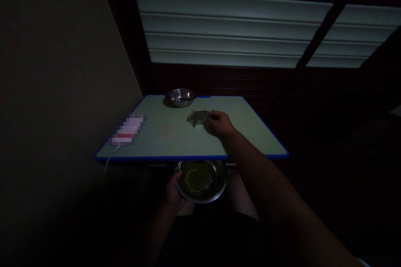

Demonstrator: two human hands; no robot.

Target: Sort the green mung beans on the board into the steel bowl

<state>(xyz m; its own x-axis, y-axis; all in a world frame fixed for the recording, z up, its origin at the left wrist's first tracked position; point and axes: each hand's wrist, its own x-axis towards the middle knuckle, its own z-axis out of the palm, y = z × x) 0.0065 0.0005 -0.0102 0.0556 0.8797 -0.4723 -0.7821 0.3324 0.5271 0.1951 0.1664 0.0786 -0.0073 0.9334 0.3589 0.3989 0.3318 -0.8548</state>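
My left hand (pixel 174 190) grips the left rim of a steel bowl (pixel 220 177), its thumb over the edge. The bowl is held just below the table's near edge, above my lap. Small green beans or similar grains (pixel 197 177) cover much of its bottom. Over the table, my right hand (pixel 219 122) is closed in a pinch at the right side of a loose patch of small dark grains (pixel 194 116). What its fingertips hold, if anything, is too dark to make out.
The pale table (pixel 150 146) has a blue edge. A second steel bowl (pixel 181 99) stands at its back left. A blurred-out phone-like device (pixel 128 129) with a white cable (pixel 108 160) lies at the left. Behind are dark wood and pale slatted panels (pixel 232 29); a wall (pixel 69 50) rises at left.
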